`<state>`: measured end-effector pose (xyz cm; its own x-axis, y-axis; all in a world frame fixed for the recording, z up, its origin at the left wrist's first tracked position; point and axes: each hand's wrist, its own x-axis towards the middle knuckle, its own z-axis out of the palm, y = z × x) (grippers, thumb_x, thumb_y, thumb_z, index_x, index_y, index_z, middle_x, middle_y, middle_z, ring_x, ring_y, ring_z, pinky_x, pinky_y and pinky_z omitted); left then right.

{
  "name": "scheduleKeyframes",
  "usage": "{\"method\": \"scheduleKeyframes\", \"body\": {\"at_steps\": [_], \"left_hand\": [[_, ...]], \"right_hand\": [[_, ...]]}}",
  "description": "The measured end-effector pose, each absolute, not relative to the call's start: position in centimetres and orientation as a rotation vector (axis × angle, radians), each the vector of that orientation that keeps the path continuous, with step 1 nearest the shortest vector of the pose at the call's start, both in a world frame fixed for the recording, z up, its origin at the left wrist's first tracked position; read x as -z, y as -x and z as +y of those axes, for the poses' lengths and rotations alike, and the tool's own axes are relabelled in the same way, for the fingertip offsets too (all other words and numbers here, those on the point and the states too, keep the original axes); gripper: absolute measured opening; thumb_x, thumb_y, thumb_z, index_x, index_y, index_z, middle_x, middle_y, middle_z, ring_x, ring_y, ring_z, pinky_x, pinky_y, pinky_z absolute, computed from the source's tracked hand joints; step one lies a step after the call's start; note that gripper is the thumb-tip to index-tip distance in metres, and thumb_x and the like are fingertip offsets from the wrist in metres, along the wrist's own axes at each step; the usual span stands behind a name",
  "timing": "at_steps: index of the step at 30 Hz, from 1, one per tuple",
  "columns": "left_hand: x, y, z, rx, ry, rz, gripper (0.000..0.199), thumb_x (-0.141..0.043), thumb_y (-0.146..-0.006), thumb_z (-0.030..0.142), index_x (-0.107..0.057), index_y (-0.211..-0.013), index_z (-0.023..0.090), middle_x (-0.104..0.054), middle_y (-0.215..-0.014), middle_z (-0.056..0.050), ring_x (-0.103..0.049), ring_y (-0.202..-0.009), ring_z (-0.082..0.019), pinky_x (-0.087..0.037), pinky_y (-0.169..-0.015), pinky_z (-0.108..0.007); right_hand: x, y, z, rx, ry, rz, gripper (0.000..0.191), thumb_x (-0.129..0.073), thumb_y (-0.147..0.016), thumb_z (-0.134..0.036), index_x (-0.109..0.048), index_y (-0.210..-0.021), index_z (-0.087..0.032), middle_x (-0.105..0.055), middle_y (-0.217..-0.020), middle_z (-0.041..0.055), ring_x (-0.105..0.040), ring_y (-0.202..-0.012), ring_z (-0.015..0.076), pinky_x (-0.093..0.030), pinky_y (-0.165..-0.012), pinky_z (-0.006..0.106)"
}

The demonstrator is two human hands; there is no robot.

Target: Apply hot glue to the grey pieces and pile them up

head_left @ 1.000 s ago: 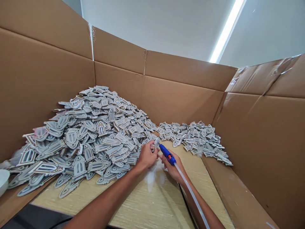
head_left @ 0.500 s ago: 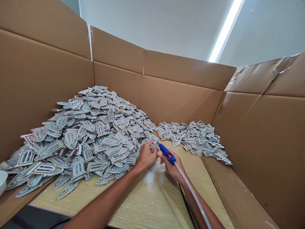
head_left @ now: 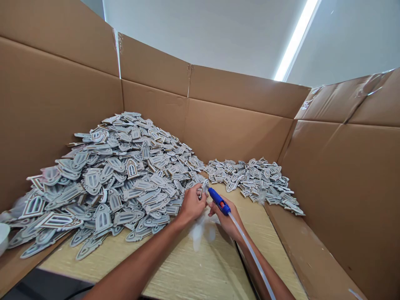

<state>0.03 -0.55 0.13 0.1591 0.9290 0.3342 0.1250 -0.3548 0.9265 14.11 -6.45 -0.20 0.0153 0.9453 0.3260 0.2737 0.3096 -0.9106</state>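
Observation:
Between the fingers of my left hand (head_left: pixel 194 203) is a small grey-and-white window-shaped piece (head_left: pixel 204 186), held upright above the table. My right hand (head_left: pixel 229 216) is wrapped round a blue glue gun (head_left: pixel 219 201) with an orange part on its side. The gun's nozzle points at the piece, close to it; whether they touch I cannot tell. A long translucent glue stick (head_left: pixel 250 248) runs back from the gun over my right forearm. Just left of my left hand rises a big pile of similar arched pieces (head_left: pixel 134 175), grey with white and brown edges.
A smaller heap of the pieces (head_left: pixel 250 177) lies at the back right. Tall cardboard walls (head_left: pixel 237 129) stand round the pale wooden table (head_left: pixel 187 271). A black cord (head_left: pixel 245 266) hangs by my right forearm. Part of a white bowl-like object (head_left: pixel 3 238) shows at the left edge.
Almost nothing differs. The glue stick and cord have shifted very slightly; both hands keep their places, with the piece and glue gun still held.

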Motion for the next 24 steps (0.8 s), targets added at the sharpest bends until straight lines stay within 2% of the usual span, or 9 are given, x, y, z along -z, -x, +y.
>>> {"method": "scheduleKeyframes", "body": {"at_steps": [6, 11, 15, 19, 24], "left_hand": [[-0.1, 0.1, -0.4, -1.250, -1.604, 1.072, 0.022, -0.063, -0.078, 0.012, -0.064, -0.099, 0.016, -0.070, -0.064, 0.001, -0.066, -0.050, -0.016, -0.045, -0.047, -0.021], [0.3, -0.2, 0.2, -1.203, -1.369, 0.999, 0.029, -0.071, -0.078, 0.015, -0.059, -0.105, 0.015, -0.072, -0.072, 0.000, -0.067, -0.048, -0.015, -0.050, -0.045, -0.021], [0.3, -0.5, 0.3, -1.169, -1.247, 0.916, 0.036, -0.077, -0.078, 0.020, -0.053, -0.104, 0.015, -0.071, -0.071, 0.001, -0.068, -0.048, -0.015, -0.054, -0.046, -0.022], [0.3, -0.6, 0.2, -1.153, -1.216, 0.868, 0.039, -0.078, -0.078, 0.024, -0.051, -0.105, 0.015, -0.070, -0.069, 0.002, -0.070, -0.049, -0.016, -0.056, -0.047, -0.023], [0.5, -0.6, 0.3, -1.157, -1.222, 0.823, 0.040, -0.079, -0.078, 0.026, -0.052, -0.105, 0.014, -0.071, -0.071, 0.000, -0.070, -0.051, -0.017, -0.057, -0.048, -0.024]], "right_hand": [[0.3, -14.5, -6.4, -0.521, 1.306, -1.646, 0.031, -0.066, -0.086, -0.049, -0.067, -0.087, -0.018, -0.065, -0.073, -0.0003, -0.055, -0.065, 0.0151, -0.041, -0.061, 0.023], [-0.1, -14.4, -6.7, -0.282, 1.344, -1.655, 0.037, -0.064, -0.087, -0.055, -0.067, -0.081, -0.018, -0.060, -0.068, -0.0009, -0.048, -0.060, 0.0138, -0.037, -0.058, 0.023], [-0.6, -14.5, -7.1, -0.414, 1.374, -1.582, 0.044, -0.061, -0.087, -0.060, -0.066, -0.076, -0.018, -0.058, -0.060, -0.0009, -0.046, -0.055, 0.0134, -0.035, -0.053, 0.023], [-0.8, -14.7, -7.0, -0.546, 1.347, -1.532, 0.044, -0.063, -0.084, -0.060, -0.073, -0.085, -0.017, -0.062, -0.059, 0.0005, -0.052, -0.054, 0.0145, -0.039, -0.052, 0.024], [-0.9, -14.6, -7.0, -0.542, 1.327, -1.528, 0.045, -0.064, -0.085, -0.059, -0.075, -0.090, -0.015, -0.062, -0.057, -0.0004, -0.052, -0.052, 0.0136, -0.040, -0.051, 0.023]]}}
